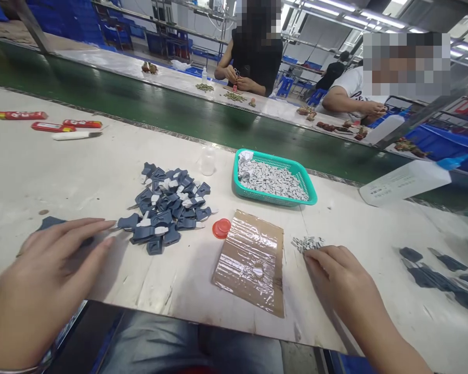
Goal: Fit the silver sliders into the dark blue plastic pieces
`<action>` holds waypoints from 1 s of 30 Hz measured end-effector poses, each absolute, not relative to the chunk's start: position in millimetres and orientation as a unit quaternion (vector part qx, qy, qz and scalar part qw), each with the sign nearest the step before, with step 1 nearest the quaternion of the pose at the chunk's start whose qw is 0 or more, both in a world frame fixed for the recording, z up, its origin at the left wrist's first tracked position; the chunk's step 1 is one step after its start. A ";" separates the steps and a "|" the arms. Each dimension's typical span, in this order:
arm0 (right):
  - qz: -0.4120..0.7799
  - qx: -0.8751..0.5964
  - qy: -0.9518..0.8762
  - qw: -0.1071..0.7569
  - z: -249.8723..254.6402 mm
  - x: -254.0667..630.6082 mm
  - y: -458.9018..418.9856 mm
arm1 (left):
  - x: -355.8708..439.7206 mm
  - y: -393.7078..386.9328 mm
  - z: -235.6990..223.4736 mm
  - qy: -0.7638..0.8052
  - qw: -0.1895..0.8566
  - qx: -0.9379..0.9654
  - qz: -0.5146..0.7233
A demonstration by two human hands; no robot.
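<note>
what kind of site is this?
Likely a small-parts assembly line in a factory. A green conveyor belt runs between long worktables, a pile of blue-grey plastic parts lies by the left hand, a teal basket holds small grey pieces, and other workers sit opposite.

Teal basket (310,193), dark blue parts (167,208), red cap (221,228).

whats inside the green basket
The green basket holds a heap of small grey pieces, piled highest toward its far left corner. What lies beneath the heap, and the basket floor, is covered and cannot be seen.
</note>
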State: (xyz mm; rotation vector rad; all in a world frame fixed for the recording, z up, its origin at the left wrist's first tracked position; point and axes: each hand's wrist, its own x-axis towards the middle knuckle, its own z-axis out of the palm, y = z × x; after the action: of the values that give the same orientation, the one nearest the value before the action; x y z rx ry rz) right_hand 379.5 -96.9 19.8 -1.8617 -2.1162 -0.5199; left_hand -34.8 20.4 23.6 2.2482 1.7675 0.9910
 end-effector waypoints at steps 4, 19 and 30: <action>-0.180 -0.655 -0.718 0.152 16.1 376.1 -106.0 | -23.9 13.9 27.9 0.556 0.072 0.784 0.267; -0.278 -0.615 -0.732 0.093 11.3 367.7 -123.9 | -0.4 16.3 25.5 0.504 0.091 0.798 0.316; -0.257 -0.648 -0.714 0.062 2.7 377.6 -137.1 | -7.4 8.9 21.2 0.531 0.138 0.770 0.326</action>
State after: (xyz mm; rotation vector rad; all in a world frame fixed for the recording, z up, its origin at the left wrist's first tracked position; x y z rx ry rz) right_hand 377.6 -137.1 2.7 -1.9603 -2.1590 -0.7782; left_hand -7.4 8.9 21.2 2.2290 1.5349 0.9423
